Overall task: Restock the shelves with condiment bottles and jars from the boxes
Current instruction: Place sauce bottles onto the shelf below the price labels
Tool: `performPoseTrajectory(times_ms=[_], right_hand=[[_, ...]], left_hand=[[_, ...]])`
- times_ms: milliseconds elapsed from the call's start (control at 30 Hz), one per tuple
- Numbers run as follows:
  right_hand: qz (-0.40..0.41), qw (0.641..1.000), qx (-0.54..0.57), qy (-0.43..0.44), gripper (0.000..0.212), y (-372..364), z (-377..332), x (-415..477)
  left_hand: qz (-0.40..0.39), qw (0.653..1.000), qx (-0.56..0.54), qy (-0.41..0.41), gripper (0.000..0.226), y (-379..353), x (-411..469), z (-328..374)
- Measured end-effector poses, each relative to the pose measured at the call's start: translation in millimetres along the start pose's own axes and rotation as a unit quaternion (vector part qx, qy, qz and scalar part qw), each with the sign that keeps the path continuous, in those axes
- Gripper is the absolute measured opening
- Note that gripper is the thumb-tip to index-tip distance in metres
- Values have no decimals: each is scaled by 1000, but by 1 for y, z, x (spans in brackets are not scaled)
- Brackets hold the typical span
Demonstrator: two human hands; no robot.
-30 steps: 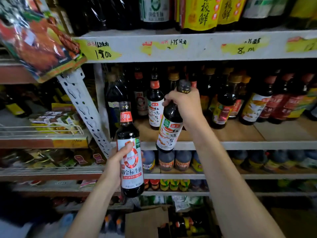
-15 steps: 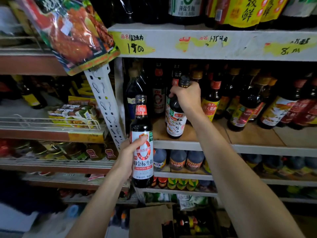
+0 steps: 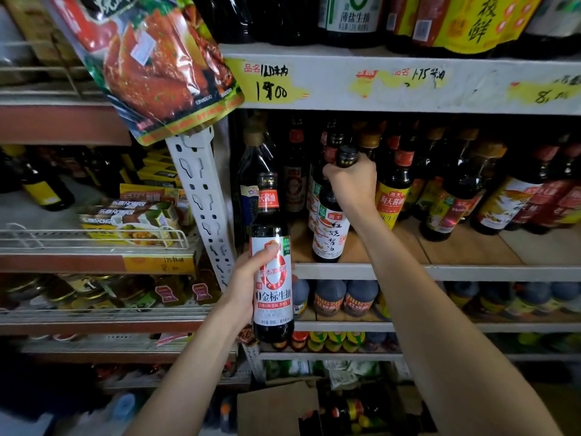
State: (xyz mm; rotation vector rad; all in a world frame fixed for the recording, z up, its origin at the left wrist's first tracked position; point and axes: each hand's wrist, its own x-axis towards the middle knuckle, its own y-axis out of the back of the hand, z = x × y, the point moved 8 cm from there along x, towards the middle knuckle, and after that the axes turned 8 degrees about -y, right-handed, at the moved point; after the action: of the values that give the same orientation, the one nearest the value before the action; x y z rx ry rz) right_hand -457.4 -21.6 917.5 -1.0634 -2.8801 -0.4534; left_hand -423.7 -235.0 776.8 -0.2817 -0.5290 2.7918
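Here, we are curling the fingers of our right hand [image 3: 352,184] tightly round the neck of a dark sauce bottle [image 3: 330,234], just below its black cap. This bottle is standing almost upright, its base sitting at the front edge of the wooden shelf board [image 3: 465,250], close to the board's left end. We cannot tell whether the base is bearing fully on the wood. Behind it and to its right, a row of bottles [image 3: 393,190] is filling the back of the same board, while bare wood is showing along the front edge toward the right.

We are wrapping the fingers of our left hand [image 3: 248,278] round the body of a soy bottle [image 3: 272,303] with a red-and-white label, the thumb lying across the label's front. We are holding this bottle upright in the air, in front of the shelf board's left corner and just left of the sauce bottle, apart from it.

Left of both hands, a perforated upright post [image 3: 201,196] is rising beside the shelf board's left end. Above, a yellow price tag [image 3: 267,81] is sticking to the front edge of the upper shelf, and a printed packet [image 3: 151,64] is hanging beside it. Below the board, dark jars [image 3: 345,297] are lining the next shelf. At the bottom, a cardboard box [image 3: 276,410] is standing open.
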Motion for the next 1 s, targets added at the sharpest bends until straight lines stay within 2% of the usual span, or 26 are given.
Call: performPoseTrajectory(times_ms=[133,300,367,433,500,700,800,833,867,900,1000], right_hand=[[-19,1000,-14,2,15,-3,-2,1],[-30,1000,4,-4,16,-2,5,4],[-26,1000,3,3,30,-1,8,6],[-9,1000,-19,23,53,2,8,4],[29,997,-43,50,65,7,8,-2],[102,983,-61,137,57,23,1,-34],[199,934,-125,268,47,38,-29,-61],[205,915,-143,318,43,36,-42,-70],[185,906,-153,350,40,31,-52,-77],[144,911,-159,351,39,22,-60,-78],[-16,947,-213,241,57,-12,-64,-64]], left_hand=[[-2,1000,24,-19,45,-2,9,8],[-2,994,66,-85,63,-12,22,27],[-19,990,83,-114,59,-21,28,38],[-29,985,96,-140,48,-31,36,50],[-27,979,108,-168,45,-40,43,61],[8,960,173,-219,40,-42,62,67],[24,961,180,-208,53,-39,70,59],[23,964,173,-201,57,-37,72,56],[20,965,171,-198,57,-36,72,54],[15,963,178,-200,53,-35,71,53],[1,960,196,-201,47,-33,69,52]])
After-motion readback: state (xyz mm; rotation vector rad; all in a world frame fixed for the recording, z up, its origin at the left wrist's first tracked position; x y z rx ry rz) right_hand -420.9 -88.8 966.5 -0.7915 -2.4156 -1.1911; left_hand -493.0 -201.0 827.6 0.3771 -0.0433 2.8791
